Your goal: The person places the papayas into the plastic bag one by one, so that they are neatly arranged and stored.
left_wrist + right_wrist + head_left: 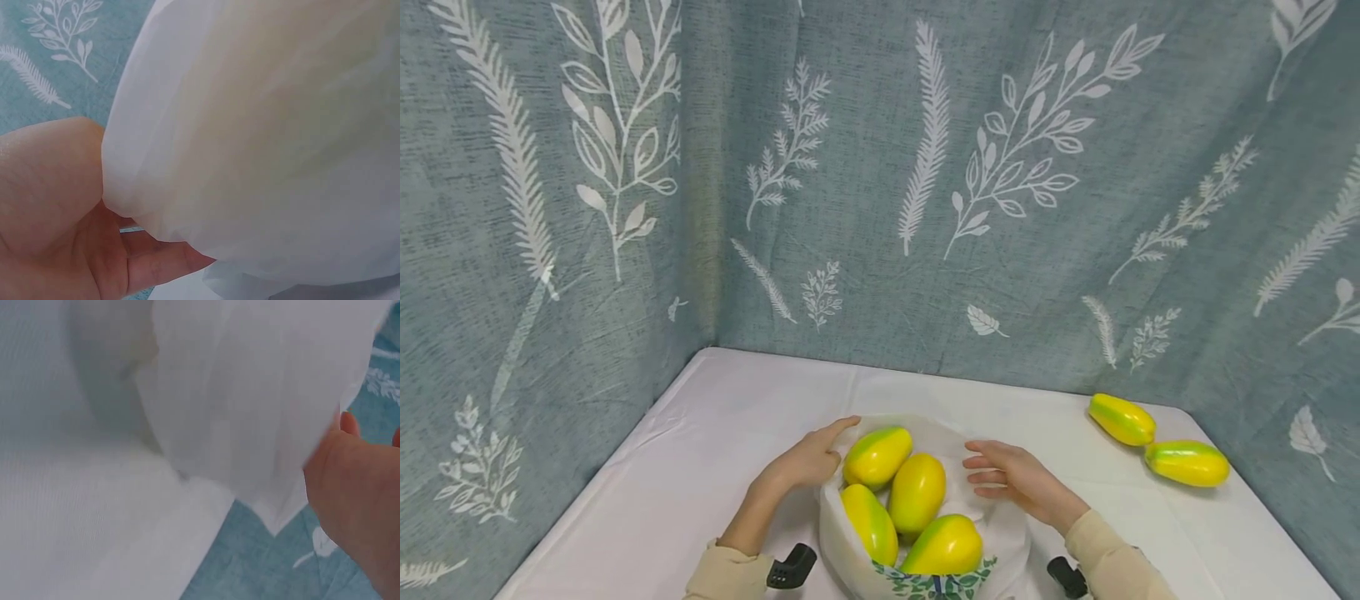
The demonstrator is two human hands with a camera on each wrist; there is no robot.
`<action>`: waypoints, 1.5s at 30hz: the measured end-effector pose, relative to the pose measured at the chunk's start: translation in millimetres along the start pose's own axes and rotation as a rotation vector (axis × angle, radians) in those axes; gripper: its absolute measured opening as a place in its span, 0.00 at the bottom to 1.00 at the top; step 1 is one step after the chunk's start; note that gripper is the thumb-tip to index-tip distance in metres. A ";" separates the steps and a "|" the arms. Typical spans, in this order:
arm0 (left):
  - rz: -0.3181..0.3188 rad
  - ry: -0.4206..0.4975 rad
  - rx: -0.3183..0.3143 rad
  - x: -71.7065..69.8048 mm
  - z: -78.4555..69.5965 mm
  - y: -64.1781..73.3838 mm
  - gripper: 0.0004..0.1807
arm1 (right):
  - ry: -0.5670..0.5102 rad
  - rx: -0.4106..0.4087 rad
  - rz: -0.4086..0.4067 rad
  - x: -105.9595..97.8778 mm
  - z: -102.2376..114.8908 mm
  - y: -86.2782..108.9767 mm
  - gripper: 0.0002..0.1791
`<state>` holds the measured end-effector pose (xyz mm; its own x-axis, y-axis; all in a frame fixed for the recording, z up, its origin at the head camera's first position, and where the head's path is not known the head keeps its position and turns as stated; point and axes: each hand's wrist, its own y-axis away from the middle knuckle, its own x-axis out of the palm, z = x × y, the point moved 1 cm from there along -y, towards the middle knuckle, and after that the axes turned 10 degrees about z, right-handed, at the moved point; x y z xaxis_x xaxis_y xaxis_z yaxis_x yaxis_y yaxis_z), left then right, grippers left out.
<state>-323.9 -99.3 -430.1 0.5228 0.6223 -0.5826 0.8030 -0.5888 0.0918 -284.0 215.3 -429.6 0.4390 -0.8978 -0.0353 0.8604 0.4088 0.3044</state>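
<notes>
A white cloth bag with a green leafy print stands with its mouth wide. Inside lie several smooth yellow-green fruits that look like papayas or mangoes. My left hand is at the bag's left rim, index finger stretched along it; the left wrist view shows the thumb and fingers against the bag's side, partly hidden behind the cloth. On the opposite side, my right hand is at the rim with its fingers spread and fairly straight. In the right wrist view, the bag's cloth covers most of the fingers.
Two more yellow-green fruits, one farther back and one nearer, lie on the white-covered table at the right. A blue-green curtain with white leaf patterns hangs behind the table and along both sides.
</notes>
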 end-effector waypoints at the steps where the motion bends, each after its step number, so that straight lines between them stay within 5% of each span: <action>1: -0.002 0.003 -0.001 -0.3 0.1 0.4 0.33 | -0.001 -0.004 -0.005 -1.4 1.4 1.7 0.37; 12: -0.016 0.006 0.003 -2.1 1.5 2.7 0.33 | -0.012 -0.037 -0.083 -19.8 3.7 14.7 0.37; 24: -0.015 0.000 0.023 -3.1 -3.0 7.0 0.33 | -0.070 -0.034 -0.262 -42.5 -0.3 29.6 0.33; 45: -0.005 -0.007 0.012 0.4 -1.2 3.8 0.32 | -0.121 -0.035 -0.368 -83.2 -12.0 56.3 0.37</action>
<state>-320.3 -100.7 -429.0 0.5166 0.6217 -0.5887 0.8023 -0.5917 0.0793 -269.0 314.9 -420.9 0.0671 -0.9975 -0.0226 0.9638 0.0589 0.2600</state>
